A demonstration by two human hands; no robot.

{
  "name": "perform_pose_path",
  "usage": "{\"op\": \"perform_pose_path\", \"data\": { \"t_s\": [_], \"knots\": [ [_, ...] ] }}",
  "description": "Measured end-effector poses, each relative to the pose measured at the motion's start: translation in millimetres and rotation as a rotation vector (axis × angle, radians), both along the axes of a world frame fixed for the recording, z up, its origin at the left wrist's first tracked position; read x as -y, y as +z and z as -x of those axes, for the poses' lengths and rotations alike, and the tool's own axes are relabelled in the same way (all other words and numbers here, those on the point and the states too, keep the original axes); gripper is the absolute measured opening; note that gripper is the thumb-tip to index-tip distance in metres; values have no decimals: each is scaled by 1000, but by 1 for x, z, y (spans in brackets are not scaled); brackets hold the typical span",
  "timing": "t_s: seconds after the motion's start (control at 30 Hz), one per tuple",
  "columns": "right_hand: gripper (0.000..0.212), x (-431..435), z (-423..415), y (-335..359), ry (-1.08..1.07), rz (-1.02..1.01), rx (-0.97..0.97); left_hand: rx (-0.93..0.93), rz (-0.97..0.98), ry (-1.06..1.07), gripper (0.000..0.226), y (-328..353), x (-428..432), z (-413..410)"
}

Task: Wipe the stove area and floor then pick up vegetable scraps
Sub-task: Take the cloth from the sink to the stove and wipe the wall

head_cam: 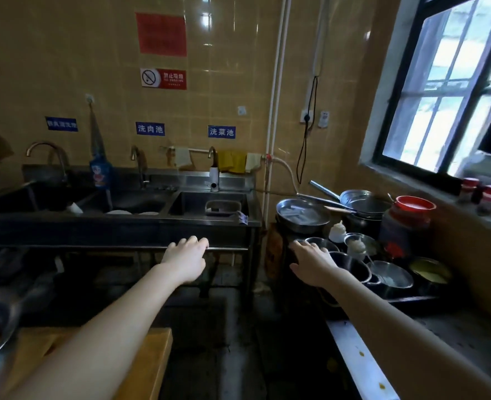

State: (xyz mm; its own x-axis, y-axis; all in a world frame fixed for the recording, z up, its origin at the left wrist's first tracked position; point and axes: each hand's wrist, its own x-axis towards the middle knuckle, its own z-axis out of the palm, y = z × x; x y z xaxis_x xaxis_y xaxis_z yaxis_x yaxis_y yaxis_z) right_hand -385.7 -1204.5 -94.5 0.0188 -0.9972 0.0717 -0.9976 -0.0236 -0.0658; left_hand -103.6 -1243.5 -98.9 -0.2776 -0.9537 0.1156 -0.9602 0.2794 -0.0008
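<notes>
Both bare arms reached forward over the dark floor point(209, 342) of a narrow kitchen aisle. The left hand point(185, 259) was held palm down in front of the steel sink unit point(117, 223), its fingers curled loosely with nothing in the grip; whether the fingertips touched the horizontal bar point(227, 249) under the sink front could not be told. The right hand point(313, 262) was spread flat, palm down, fingers open and empty, hovering over the near edge of the crowded surface point(429, 298) on the right, just beside a steel bowl point(351, 268).

The stove area ran along the right wall under the window point(452, 90), its long axis going from the near right corner of the view away toward the tiled back wall. Its pale front edge point(359, 359) followed that same line and carried a few yellowish spots. Beyond the right hand stood a cluster of steel bowls, a strainer point(391, 274), a shallow steel pan point(303, 215) and a dark jar with a red lid point(414, 204).

The sink unit lay across the far end of the aisle, its long axis running left to right, with three faucets and blue labels on the wall above. A yellow cloth point(232, 161) hung on a rail behind the right basin. A wooden board point(140, 368) sat at the lower left. No vegetable scraps could be made out on the floor in the dim light.
</notes>
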Motion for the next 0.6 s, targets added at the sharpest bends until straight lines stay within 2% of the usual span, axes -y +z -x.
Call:
{"op": "perform_pose_path", "data": {
  "t_s": [0.33, 0.6],
  "knots": [
    [46, 243, 33, -21, 52, -29, 92, -1, -31, 105, 35, -8, 220, 41],
    [45, 387, 39, -51, 37, -104, 246, -33, -92, 143, 33, -36, 338, 43]
  ]
}}
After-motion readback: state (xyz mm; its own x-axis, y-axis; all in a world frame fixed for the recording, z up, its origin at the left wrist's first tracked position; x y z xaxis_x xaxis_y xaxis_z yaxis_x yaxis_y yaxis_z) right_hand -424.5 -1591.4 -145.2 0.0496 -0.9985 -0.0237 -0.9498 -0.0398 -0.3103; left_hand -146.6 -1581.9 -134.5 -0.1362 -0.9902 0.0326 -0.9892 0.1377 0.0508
